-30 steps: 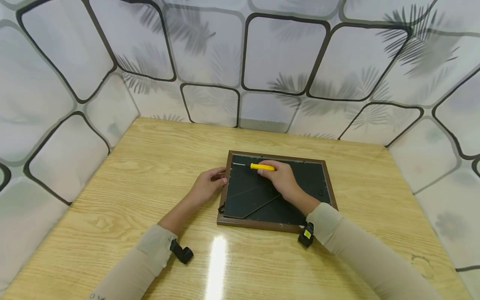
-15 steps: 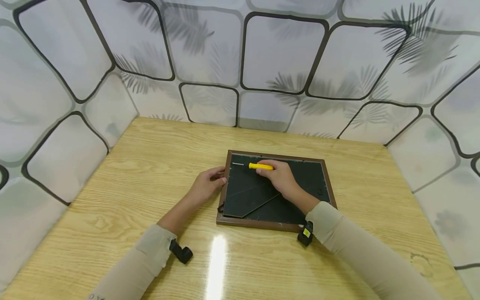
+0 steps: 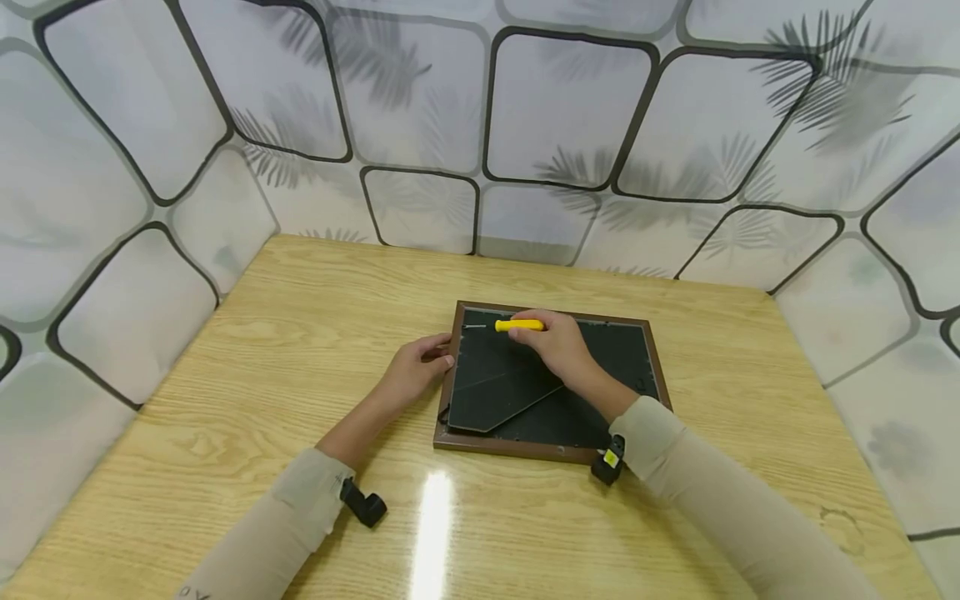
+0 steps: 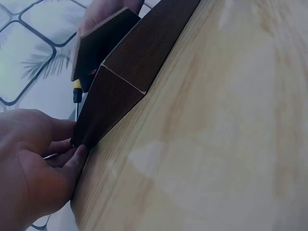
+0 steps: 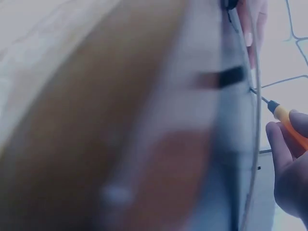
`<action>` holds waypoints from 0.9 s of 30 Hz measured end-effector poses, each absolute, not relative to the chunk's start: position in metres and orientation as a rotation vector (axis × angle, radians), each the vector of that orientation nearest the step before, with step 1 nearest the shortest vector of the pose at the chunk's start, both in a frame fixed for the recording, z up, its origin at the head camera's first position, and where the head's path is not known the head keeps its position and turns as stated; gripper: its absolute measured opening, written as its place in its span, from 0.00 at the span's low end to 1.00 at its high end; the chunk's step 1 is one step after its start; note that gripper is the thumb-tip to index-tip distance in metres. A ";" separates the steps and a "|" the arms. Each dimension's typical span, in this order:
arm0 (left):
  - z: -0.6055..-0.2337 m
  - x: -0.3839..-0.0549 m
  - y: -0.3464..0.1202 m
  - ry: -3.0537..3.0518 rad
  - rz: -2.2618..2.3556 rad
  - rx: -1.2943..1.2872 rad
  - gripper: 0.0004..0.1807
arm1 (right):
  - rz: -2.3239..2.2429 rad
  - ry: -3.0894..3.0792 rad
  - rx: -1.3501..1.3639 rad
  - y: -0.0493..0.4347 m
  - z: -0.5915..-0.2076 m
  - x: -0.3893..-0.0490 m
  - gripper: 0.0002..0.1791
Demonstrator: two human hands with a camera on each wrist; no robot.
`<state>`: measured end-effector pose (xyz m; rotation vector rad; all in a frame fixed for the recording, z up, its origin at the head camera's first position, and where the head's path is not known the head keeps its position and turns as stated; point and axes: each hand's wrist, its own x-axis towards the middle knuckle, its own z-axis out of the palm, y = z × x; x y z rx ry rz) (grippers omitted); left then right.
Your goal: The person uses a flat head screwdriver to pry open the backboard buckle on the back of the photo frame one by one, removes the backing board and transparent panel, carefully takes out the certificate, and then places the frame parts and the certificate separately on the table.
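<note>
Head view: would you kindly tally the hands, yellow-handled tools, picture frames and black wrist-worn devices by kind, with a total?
Hands: 2, left hand and right hand
Tools: 1, yellow-handled tool
Frames: 1, brown picture frame
Devices: 2, left black device and right black device
Total: 6

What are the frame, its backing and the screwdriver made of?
Frame: wood or wood-look, brown, low sheen; pale mitre-like corner seam in the left wrist view.
Backing: probably coated board; flat, dark, mostly matte.
Screwdriver handle: likely plastic; smooth, uniform yellow.
Shaft: looks metal; thin, grey, straight.
</note>
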<state>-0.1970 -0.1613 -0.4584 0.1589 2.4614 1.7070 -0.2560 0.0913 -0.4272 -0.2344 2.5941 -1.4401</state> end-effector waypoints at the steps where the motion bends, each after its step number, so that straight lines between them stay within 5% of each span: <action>1: -0.458 -0.197 -0.161 2.460 1.708 0.158 0.27 | -1.435 2.599 -0.243 0.091 -0.426 -0.257 0.19; 27: -0.458 -0.197 -0.162 2.462 1.707 0.141 0.27 | -1.358 2.695 -0.455 0.070 -0.401 -0.263 0.15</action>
